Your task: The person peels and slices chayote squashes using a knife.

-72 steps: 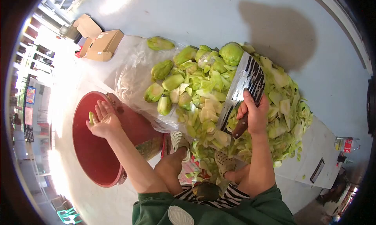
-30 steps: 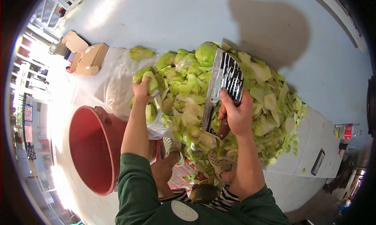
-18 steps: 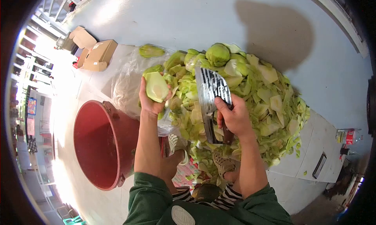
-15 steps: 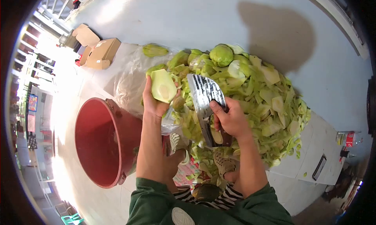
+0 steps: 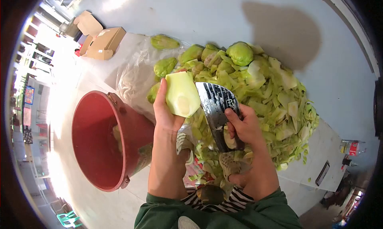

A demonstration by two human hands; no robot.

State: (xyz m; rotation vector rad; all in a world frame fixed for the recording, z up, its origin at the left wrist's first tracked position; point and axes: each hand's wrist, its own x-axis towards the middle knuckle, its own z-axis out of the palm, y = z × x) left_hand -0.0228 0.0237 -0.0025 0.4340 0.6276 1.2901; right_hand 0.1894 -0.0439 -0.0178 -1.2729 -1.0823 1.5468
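The left hand's (image 5: pixel 164 114) fingers cup a pale fruit (image 5: pixel 179 91), cut side up. The right hand's (image 5: pixel 248 127) fingers wrap around the knife (image 5: pixel 217 103). Its blade edge is so near the fruit that I cannot tell if they touch. Left of the left arm, past some bare floor (image 5: pixel 133 195), is the wide bucket (image 5: pixel 121 143). Past the hands, peels (image 5: pixel 285 121) spread up close to the wall (image 5: pixel 199 15), leaving little room.
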